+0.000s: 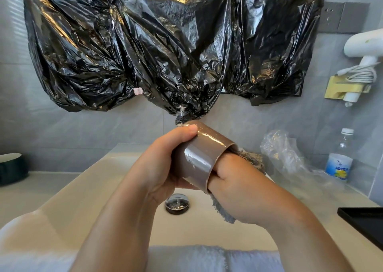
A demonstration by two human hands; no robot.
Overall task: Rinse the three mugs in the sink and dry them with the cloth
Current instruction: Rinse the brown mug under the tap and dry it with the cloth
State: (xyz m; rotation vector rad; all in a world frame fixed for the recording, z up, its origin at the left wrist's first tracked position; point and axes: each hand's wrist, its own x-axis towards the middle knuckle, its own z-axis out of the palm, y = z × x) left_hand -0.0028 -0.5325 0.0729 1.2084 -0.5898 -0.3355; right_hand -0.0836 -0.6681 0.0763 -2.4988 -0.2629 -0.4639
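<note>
Presently, I had the mug [199,160] held above the sink [103,178], over the drain [177,203], lying on its side with the mouth turned toward 4 o'clock. My left hand [165,164] was clamped round the closed end, thumb on top and fingers curled beneath. My right hand [238,180] was pushed into the mouth up to the knuckles. The cloth [223,211] was bunched around it and trailed out at 6 o'clock and 1 o'clock. Its fingers were hidden inside, so I could not tell whether they gripped the cloth or pressed it flat.

I judged the step in hand to be drying the interior. To do it well:

1. Keep the left hand firm, since the glazed wall looked slick.
2. Turn the mug against the cloth rather than the wrist alone.
3. Press the cloth into the bottom corner.
4. Work over the sink, so a slip falls short.
5. Wipe the outer wall last, using the trailing cloth.
</note>
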